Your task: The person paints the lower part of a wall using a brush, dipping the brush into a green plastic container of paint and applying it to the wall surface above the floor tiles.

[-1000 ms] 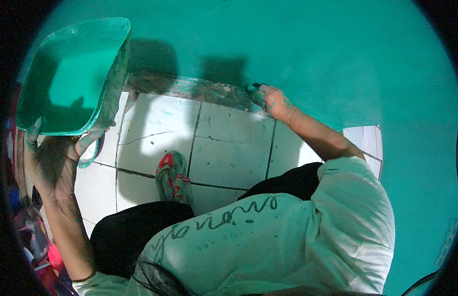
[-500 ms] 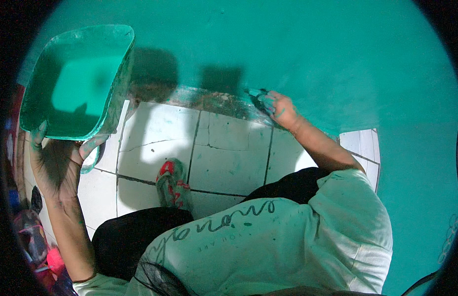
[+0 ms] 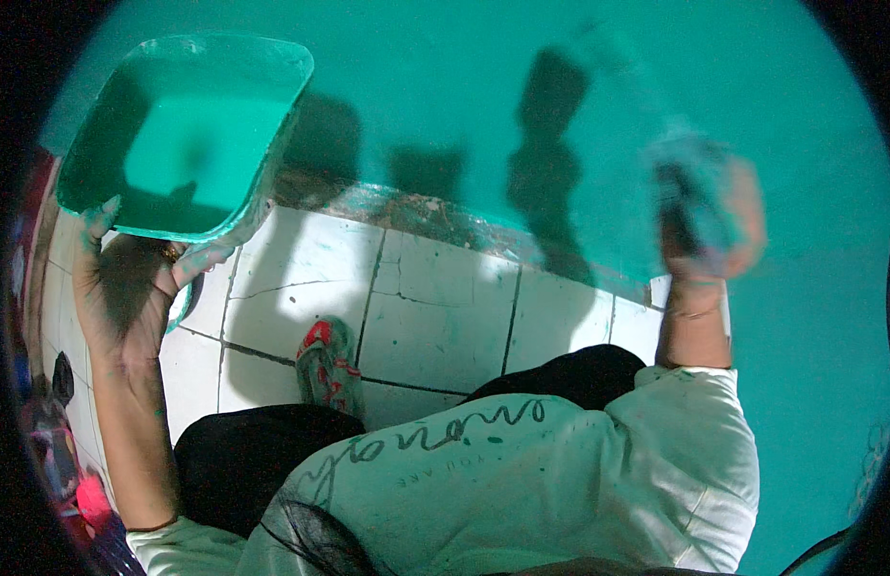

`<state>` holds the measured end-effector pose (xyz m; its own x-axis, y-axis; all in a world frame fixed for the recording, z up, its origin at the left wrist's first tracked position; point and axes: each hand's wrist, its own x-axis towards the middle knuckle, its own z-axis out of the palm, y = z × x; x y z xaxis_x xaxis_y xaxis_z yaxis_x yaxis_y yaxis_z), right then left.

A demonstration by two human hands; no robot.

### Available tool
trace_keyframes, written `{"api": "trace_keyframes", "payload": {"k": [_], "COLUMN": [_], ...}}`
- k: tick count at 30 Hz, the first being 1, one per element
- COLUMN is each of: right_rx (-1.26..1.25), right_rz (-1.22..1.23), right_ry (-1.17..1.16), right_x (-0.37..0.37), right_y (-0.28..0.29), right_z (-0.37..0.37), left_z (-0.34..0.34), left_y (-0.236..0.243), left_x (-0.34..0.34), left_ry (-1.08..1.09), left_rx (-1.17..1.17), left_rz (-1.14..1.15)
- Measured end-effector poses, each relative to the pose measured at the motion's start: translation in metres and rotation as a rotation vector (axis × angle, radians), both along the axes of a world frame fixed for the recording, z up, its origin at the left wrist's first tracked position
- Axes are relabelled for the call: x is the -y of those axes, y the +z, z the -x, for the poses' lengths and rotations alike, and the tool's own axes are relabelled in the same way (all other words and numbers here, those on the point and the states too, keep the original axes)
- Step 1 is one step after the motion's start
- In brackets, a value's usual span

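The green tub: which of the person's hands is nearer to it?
Left. The left hand supports the green tub, touching its lower edge; the right hand, blurred, is apart from it, well off to the right in front of the green wall.

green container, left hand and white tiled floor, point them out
Green container [image 3: 214, 67]: head view, far inner wall.
Left hand [image 3: 128, 288]: head view, shaded middle of the hand.
White tiled floor [image 3: 443, 336]: head view, a bare tile.
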<state>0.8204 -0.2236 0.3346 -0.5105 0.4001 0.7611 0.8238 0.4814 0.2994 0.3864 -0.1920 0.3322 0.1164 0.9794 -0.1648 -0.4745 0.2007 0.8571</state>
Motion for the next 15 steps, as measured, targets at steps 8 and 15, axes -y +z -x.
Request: {"api": "trace_keyframes", "payload": {"k": [8,15], "right_rx": [0.069,0.006], "right_rz": [0.799,0.203], "right_ry": [0.087,0.097], "right_x": [-0.072,-0.053], "right_y": [-0.194,-0.052], "right_z": [0.035,0.021], "left_z": [0.003,0.014], "left_y": [0.01,0.008], "left_x": [0.007,0.016], "left_ry": [0.046,0.034], "left_rx": [0.005,0.052], "left_rz": [-0.017,-0.094]}}
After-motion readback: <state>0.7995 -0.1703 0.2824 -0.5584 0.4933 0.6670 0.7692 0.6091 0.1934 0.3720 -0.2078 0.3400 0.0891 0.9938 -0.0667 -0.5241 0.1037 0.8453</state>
